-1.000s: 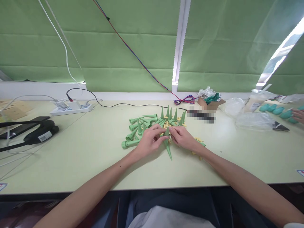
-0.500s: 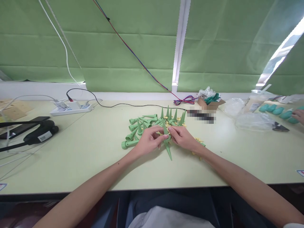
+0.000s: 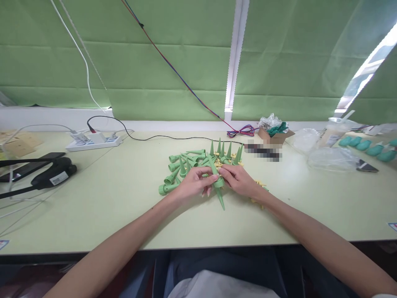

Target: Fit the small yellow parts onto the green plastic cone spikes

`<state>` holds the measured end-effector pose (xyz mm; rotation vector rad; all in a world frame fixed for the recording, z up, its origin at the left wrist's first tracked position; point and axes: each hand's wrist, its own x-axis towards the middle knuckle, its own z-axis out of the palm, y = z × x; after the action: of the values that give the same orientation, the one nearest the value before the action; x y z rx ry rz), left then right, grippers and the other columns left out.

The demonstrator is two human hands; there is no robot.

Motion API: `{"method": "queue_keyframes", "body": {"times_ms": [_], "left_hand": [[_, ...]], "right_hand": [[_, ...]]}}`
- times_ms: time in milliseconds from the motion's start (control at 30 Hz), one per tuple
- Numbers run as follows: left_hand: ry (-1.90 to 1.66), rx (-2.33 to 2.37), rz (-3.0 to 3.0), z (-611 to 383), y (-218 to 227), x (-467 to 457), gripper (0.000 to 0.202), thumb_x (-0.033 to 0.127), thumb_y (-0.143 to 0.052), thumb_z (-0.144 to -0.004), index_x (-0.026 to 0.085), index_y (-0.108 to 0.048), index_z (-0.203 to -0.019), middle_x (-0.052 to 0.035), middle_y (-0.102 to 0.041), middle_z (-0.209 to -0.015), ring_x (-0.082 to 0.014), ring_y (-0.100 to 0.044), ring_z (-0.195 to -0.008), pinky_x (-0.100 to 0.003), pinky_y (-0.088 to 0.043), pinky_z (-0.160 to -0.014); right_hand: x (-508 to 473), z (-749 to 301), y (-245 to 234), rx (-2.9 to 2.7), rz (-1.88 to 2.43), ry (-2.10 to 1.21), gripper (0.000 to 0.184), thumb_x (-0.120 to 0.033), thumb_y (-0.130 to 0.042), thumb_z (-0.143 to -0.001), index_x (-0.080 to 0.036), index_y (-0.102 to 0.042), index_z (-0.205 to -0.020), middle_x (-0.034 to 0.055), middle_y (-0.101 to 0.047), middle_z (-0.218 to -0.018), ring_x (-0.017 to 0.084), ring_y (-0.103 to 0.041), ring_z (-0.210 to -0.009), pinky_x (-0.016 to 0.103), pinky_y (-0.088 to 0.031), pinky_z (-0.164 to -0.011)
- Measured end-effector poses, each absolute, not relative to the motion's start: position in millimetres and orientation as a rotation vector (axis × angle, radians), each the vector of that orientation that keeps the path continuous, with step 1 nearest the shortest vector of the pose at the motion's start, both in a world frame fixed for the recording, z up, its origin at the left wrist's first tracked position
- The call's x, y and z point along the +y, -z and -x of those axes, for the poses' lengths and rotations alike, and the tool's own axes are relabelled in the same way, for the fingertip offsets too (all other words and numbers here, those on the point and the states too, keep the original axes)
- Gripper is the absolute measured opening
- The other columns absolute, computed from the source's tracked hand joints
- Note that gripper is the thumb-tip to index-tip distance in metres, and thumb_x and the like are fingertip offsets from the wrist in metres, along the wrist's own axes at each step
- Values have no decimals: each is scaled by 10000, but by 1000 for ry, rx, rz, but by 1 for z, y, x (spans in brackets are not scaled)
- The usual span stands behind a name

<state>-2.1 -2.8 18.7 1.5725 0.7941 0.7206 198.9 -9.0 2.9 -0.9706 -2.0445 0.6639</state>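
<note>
My left hand (image 3: 198, 182) is closed with thumb and fingers on a green plastic watering spike (image 3: 214, 167), its point tilted up and away from me. Close against the spike's right side, my right hand (image 3: 239, 179) is closed in a pinch; whatever sits between its fingertips is hidden. Below the hands, another green spike (image 3: 220, 199) points toward me. Several green tubes with caps (image 3: 169, 189) lie in a pile to the left. Behind my hands several green cones (image 3: 222, 150) stand upright among small yellow parts (image 3: 218, 160). More yellow pieces (image 3: 259, 183) are partly covered by my right forearm.
A power strip (image 3: 94, 142) and a black strapped device (image 3: 52, 174) are on the left. Toward the back right are a small cardboard box (image 3: 276, 137), a plastic cup (image 3: 333, 132), plastic bags (image 3: 328, 159), a phone (image 3: 367, 166) and several teal objects (image 3: 386, 156).
The held spike has tilted further left at its tip, with its wide end showing more. My left fingers have shifted on it. Another person's hand at the far right has left view.
</note>
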Motion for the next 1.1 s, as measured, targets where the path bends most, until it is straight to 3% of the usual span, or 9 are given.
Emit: {"method": "queue_keyframes", "body": {"times_ms": [533,1100], "left_hand": [[-603,645,-1174,6,-16,2,300,373,-780,-797,123,-616,-806,33,-512,-597,-64,-517,-475,-188,-325,-398],[-714,780,-1695,4,-18,-2,382,491,-664,-861,153,-556,-720,14,-562,-523,-94,-499,-441,-226,-393,-453]], "right_hand": [[-11,-200,-4,-2101,899,-577,411,-409,-375,-1042,-218,-419,-681,-28,-493,-585,125,-426,-546,273,-344,-579],[-9,-200,0,-2081,944,-547,397,-357,-365,-1044,-215,-371,-672,-41,-395,-540,123,-342,-508,291,-295,-548]]}}
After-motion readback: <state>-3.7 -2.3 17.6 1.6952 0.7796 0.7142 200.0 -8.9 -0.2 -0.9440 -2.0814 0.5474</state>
